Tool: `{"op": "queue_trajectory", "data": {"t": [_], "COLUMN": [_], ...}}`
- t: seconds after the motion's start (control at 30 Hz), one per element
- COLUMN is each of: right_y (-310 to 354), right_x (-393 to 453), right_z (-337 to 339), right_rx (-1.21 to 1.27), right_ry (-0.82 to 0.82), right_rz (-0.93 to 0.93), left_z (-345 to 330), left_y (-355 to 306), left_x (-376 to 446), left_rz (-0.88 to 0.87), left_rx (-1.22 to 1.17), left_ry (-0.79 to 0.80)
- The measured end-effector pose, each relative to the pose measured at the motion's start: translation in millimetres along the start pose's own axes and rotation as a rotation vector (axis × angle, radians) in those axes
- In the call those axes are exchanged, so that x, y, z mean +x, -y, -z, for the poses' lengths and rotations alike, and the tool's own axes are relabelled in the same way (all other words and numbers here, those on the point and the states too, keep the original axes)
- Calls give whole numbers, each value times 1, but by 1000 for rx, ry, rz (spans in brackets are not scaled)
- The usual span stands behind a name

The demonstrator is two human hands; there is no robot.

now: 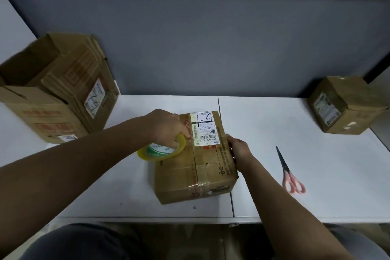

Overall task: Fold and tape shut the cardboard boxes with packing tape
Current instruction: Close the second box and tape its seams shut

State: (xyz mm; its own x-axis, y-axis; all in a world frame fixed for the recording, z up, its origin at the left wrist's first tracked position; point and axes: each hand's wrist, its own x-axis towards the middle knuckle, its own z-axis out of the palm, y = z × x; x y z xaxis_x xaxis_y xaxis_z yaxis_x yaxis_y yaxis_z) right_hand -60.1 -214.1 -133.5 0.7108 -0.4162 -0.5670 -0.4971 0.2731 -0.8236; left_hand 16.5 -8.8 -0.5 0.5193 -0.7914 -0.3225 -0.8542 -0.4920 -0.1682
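Observation:
A closed cardboard box (pixel 190 169) with a white shipping label lies in the middle of the white table. My left hand (pixel 166 126) grips a roll of clear packing tape (pixel 162 151) at the box's left top edge, fingers through the roll's core. My right hand (pixel 239 150) holds the box's right side, thumb on the top edge and fingers down the side wall. The top flaps are folded flat, with a seam running down the middle.
A large open cardboard box (pixel 52 91) with flattened cardboard inside stands at the back left. A smaller closed box (pixel 344 105) sits at the back right. Pink-handled scissors (pixel 290 173) lie right of the middle box. A grey partition wall (pixel 211 48) backs the table (pixel 295 129).

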Motion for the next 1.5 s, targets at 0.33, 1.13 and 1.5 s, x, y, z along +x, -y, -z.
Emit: {"op": "queue_trajectory", "data": {"t": [0.33, 1.13, 1.5], "right_y": [8, -17, -23], "right_x": [3, 4, -49], "right_z": [0, 8, -22], "right_rx": [-121, -390, -1363], "right_ry": [-25, -8, -54], "right_rz": [87, 175, 754], "left_z": [-14, -21, -19], "left_y": [5, 1, 2], "left_x": [-11, -11, -13], "left_rz": [126, 178, 176], "left_rx": [-168, -172, -182], "left_ry": [-133, -231, -217]}}
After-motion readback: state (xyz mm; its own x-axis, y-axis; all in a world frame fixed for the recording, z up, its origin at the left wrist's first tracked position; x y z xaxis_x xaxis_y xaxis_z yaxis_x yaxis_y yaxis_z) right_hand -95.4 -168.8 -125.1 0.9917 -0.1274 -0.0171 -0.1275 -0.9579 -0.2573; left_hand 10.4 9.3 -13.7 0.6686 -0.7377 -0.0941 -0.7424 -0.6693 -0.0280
